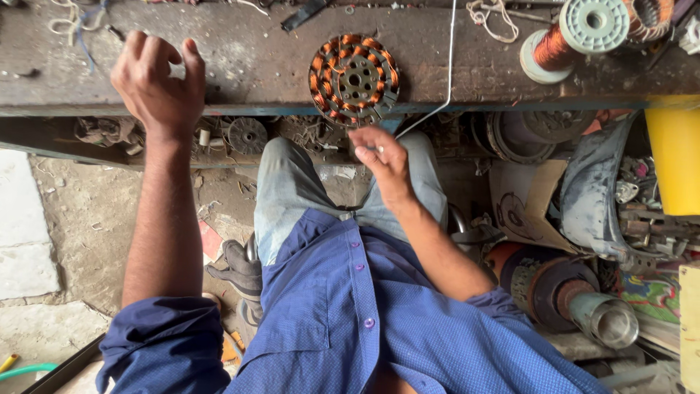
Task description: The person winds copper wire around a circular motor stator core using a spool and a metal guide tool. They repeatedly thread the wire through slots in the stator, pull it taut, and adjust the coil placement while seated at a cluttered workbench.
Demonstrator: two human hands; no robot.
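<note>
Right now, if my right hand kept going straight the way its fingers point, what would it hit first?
Most likely the copper-wound motor coil at the bench edge, just ahead of the right hand, which pinches a thin white wire. Depth is unclear, so the hand might pass under the edge instead.

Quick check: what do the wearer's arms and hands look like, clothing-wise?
Both hands are bare: no gloves, rings or watch visible on the left hand or right hand. The person wears a blue button-up shirt with purple buttons; its sleeves are rolled up to about the elbows, leaving the forearms uncovered.
</note>
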